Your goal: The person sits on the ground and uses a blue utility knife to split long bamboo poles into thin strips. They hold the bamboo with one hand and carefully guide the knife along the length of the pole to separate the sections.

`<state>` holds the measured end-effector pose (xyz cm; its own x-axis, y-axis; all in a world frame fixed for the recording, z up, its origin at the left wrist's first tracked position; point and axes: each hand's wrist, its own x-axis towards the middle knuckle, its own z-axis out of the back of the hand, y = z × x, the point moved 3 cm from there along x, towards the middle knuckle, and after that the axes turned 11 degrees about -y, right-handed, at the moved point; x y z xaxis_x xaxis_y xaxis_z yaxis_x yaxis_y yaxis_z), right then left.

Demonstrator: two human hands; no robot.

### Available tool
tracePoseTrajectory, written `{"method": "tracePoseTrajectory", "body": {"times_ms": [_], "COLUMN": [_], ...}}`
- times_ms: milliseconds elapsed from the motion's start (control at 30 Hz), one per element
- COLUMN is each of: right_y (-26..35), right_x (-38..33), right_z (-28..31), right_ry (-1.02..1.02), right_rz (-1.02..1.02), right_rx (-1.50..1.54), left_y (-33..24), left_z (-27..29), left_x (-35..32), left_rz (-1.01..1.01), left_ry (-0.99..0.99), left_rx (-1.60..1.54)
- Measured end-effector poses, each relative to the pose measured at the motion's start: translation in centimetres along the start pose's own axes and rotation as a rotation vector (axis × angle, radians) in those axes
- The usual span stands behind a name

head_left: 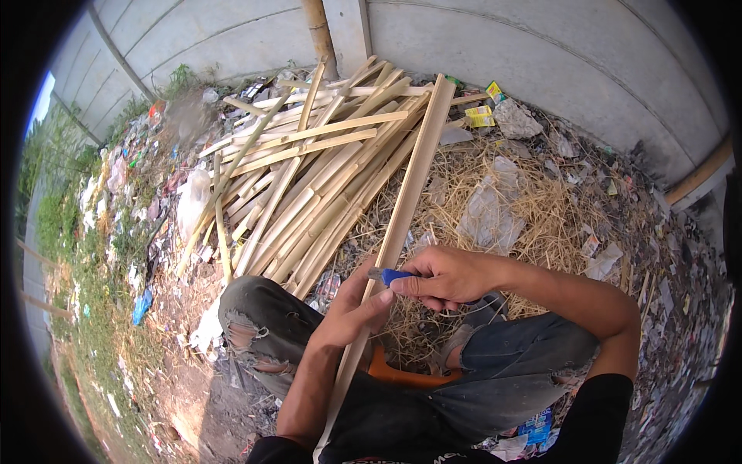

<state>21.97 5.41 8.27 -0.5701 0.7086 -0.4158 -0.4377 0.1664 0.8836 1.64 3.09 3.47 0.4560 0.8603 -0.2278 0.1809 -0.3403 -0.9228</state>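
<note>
The right hand [452, 274] grips a blue-handled knife [396, 275], blade pointing left, elbow bent out rightward; the left hand [348, 313] closes round a long wooden strip [421, 158], slanting from the near lap to far right. Beyond lie straw [553, 213], littered ground, a strip pile [332, 182] far left, and a grey wall [525, 58].

The left hand [357, 311] curls inward, left forearm [308, 387] slanting up from the near edge; beside it the right hand [452, 272] is clenched, right elbow [623, 319] bent outward.
</note>
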Motion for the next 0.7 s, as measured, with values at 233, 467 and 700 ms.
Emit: {"method": "tracePoseTrajectory", "body": {"times_ms": [233,467,700], "right_y": [0.0,-1.8,-1.2], "right_x": [-0.1,0.3,0.0], "right_z": [-0.5,-0.8,-0.3], "right_ry": [0.216,0.346,0.410], "right_rz": [-0.110,-0.128,-0.095], "right_rx": [0.276,0.385,0.285], "left_y": [0.0,-0.1,-0.4], "left_z": [0.0,0.1,0.1], "left_x": [0.0,0.3,0.4], "left_rz": [-0.045,-0.049,-0.102], "left_ry": [0.060,0.064,0.101], "left_rx": [-0.001,0.065,0.086]}}
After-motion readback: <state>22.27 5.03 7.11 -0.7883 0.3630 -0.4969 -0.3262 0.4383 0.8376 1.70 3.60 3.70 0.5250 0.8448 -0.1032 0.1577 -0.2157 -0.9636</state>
